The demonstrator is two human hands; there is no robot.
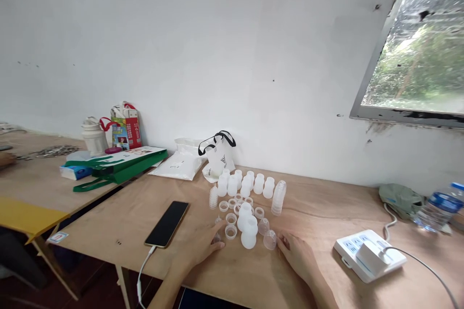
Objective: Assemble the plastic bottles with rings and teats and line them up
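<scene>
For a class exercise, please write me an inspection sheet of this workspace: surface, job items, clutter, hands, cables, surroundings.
Surface: brown table, partly covered.
Job items: white bottles, white rings, clear domes and clear stacks, grouped between and beyond the hands.
Clutter: phone at left; white packet and black-handled bag near the wall; water bottle far right.
Hands: left hand at a small clear piece, grip unclear; right hand beside a clear dome, contact unclear.
Cables: one at the phone; another from the adapter on the power strip.
Surroundings: marked white wall; window upper right.
</scene>
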